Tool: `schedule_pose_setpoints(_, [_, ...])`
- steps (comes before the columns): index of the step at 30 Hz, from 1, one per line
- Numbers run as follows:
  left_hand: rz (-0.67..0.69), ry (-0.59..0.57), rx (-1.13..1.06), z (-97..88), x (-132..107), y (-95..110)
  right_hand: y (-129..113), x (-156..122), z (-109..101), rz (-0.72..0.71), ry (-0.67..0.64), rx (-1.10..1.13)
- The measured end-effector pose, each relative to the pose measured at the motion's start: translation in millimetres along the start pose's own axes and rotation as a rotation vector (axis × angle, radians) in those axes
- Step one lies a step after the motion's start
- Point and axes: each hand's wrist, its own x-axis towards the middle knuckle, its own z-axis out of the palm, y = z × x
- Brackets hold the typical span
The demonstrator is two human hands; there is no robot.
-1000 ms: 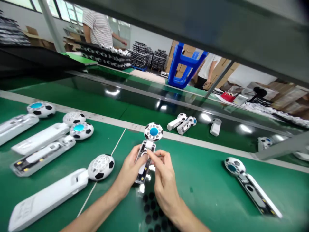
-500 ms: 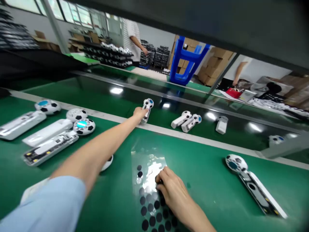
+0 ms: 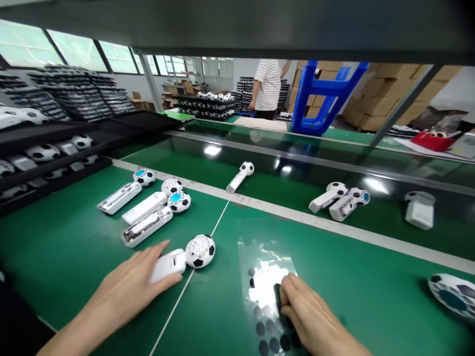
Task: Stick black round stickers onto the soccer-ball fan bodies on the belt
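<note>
1. Left hand: closed on the white handle of a handheld fan, fingers over the top, thumb along the underside.
2. That handheld fan: lying on a green workbench, with its soccer-ball head at the right end of the handle and a white mesh grille showing. Landmark for every place below.
3. Right of the handheld fan: right hand, narrow and curled, with fingertips pressed down on a clear sticker sheet.
4. On that sheet, just left of the fingertips: rows of black round stickers. Dark patch beneath the fingertips, too hidden to tell whether 1 sticker sits in the grip.
5. Up and left of the handheld fan: 3 more fans in a loose group on the workbench, 1 with its casing open and circuit board showing.
6. Beyond the handheld fan: a dark glossy conveyor belt carrying 3 more fans and a white boxy part.
7. Far right of the handheld fan: 1 soccer-ball head, cut off by the frame edge.
8. Far left of the handheld fan: black shelves holding rows of soccer-ball heads.
9. Well beyond the handheld fan: a person in a striped shirt, an upturned blue stool and stacked cartons.
</note>
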Motion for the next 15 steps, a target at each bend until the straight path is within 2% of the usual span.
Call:
schedule_pose_setpoints(2, [0.014, -0.087, 0.048, 11.9, -3, -14, -2, 0, -5, -0.007, 0.010, -0.006])
schedule_pose_setpoints(5, [0.018, -0.017, -0.011, 16.0, -1, -16, -5, -2, -8, 0.032, 0.011, 0.044])
schedule_pose_setpoints(8, [-0.024, 0.013, -0.312, 11.3, -1, -2, -7, -4, -13, 0.158, 0.022, 0.242])
schedule_pose_setpoints(10, [-0.107, -0.132, -0.694, 11.0, 2, 15, -9, -2, -18, 0.268, 0.067, 0.424])
schedule_pose_setpoints(12, [-0.186, -0.392, -1.116, 16.2, 8, 40, -14, 6, -25, 0.348, 0.107, 0.648])
schedule_pose_setpoints(14, [-0.235, -0.606, -1.453, 26.8, 16, 70, -20, 17, -33, 0.355, 0.154, 0.866])
schedule_pose_setpoints(15, [-0.249, -0.664, -1.568, 33.3, 20, 86, -23, 23, -38, 0.325, 0.195, 0.941])
